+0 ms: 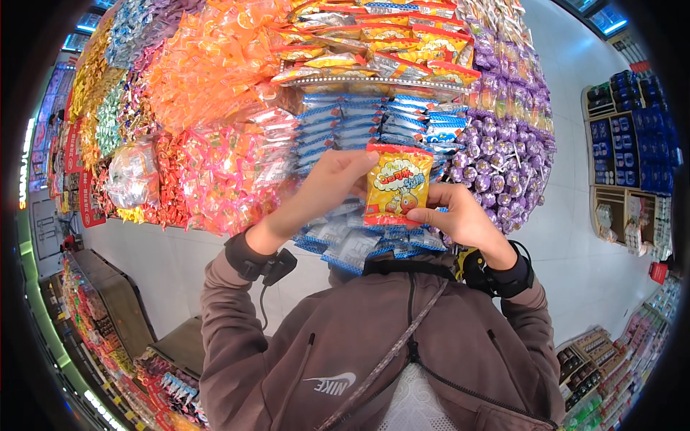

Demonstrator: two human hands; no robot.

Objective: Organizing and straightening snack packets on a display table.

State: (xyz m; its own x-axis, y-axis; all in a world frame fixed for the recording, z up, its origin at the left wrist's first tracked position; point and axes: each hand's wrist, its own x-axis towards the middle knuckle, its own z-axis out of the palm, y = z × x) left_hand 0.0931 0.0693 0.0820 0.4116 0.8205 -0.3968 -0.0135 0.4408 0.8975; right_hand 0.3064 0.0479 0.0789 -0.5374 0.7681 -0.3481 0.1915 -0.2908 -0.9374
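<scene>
Your left hand (327, 183) and right hand (456, 215) meet at the middle of the display rack (374, 84), the small yellow-and-red plastic candy packet (395, 187) between them: left hand at its upper left corner, right hand at its lower right edge. Behind the packet hang the rows of blue-and-white flat packets (359, 122). Left of those hang the orange and red cellophane candy bags (208, 79); right of them, at the rack's right edge, the purple wrapped lollipops (503, 158). Above, at the rack's top edge, sit the yellow-and-red snack bags (388, 36). Far right, well apart, stands a wooden shelf unit (611, 194).
</scene>
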